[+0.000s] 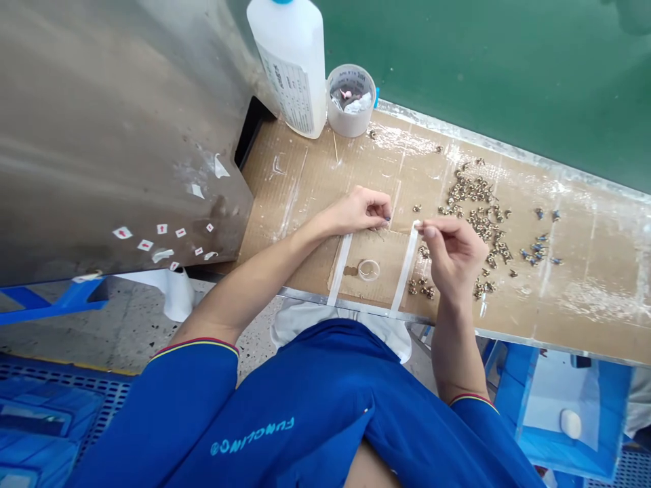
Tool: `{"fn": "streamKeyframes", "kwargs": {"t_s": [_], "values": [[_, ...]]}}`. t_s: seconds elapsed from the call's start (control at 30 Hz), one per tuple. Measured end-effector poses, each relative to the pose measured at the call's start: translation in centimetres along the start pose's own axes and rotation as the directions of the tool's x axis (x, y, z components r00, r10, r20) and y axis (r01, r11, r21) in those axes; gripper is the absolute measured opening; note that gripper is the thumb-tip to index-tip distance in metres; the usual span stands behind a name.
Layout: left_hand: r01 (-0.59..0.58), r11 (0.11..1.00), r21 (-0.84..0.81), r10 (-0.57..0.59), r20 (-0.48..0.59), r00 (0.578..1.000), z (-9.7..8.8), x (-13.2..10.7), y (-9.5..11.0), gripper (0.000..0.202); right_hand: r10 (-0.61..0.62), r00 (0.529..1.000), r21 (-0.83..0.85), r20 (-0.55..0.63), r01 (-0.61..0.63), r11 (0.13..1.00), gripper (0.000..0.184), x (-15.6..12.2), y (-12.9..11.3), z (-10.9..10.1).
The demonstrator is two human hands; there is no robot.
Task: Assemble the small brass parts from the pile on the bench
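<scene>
My left hand [362,210] is closed in a pinch above the cardboard, with a tiny dark-blue-tipped piece [388,219] at its fingertips. To its right, my right hand [456,254] pinches a small white-tipped thing [417,224], mostly hidden by the fingers; its kind I cannot make out. Below and between the hands lies a small clear round dish [376,272] on a cardboard patch [350,288] held down by white tape strips [404,274]. Many small brass-coloured metal parts [475,193] lie loose beside and beyond my right hand.
Several blue-tipped parts [536,254] lie farther right on the cardboard-covered bench [600,271]. At the back stand a white bottle [292,74] and a tape roll [350,125] holding scraps, with a thin stick [335,147] nearby. A metal panel [127,135] rises at left; a green surface [483,68] lies beyond.
</scene>
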State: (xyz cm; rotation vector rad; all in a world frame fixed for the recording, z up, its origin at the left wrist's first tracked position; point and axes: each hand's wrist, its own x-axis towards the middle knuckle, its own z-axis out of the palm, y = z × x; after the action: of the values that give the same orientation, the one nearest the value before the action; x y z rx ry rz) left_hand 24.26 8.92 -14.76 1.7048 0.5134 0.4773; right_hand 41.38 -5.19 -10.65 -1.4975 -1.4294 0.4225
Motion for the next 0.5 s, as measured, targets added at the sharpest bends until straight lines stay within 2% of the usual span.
{"fn": "streamKeyframes", "kwargs": {"t_s": [0.07, 0.13, 0.23, 0.33, 0.4, 0.5], "values": [[0.0, 1.0, -0.016, 0.0, 0.001, 1.0, 0.0, 0.0, 0.1, 0.006, -0.06, 0.986, 0.027, 0.154, 0.057, 0.998, 0.016, -0.8, -1.0, -0.8], [0.002, 0.999, -0.036, -0.001, 0.006, 1.0, 0.0, 0.0, 0.2, 0.007, -0.127, 0.947, 0.036, 0.296, 0.122, 0.992, 0.011, -1.8, -1.7, -1.0], [0.006, 0.999, -0.047, -0.005, 0.008, 1.0, 0.0, 0.0, 0.1, 0.007, -0.176, 0.899, 0.013, 0.401, 0.187, 0.982, 0.014, -3.3, -1.8, -0.1], [0.018, 0.998, -0.055, -0.018, 0.004, 1.0, 0.0, -0.1, -0.2, 0.006, -0.174, 0.87, -0.026, 0.461, 0.209, 0.978, 0.017, -3.9, -1.4, 0.5], [0.029, 0.997, -0.07, -0.029, 0.004, 1.0, 0.1, -0.1, -0.3, 0.006, -0.158, 0.868, -0.043, 0.47, 0.201, 0.979, 0.024, -3.1, -1.0, 0.1], [0.045, 0.996, -0.074, -0.045, -0.006, 0.999, 0.2, -0.1, -0.4, 0.007, -0.099, 0.933, -0.157, 0.345, 0.161, 0.974, 0.023, -0.4, 0.4, -1.1]]}}
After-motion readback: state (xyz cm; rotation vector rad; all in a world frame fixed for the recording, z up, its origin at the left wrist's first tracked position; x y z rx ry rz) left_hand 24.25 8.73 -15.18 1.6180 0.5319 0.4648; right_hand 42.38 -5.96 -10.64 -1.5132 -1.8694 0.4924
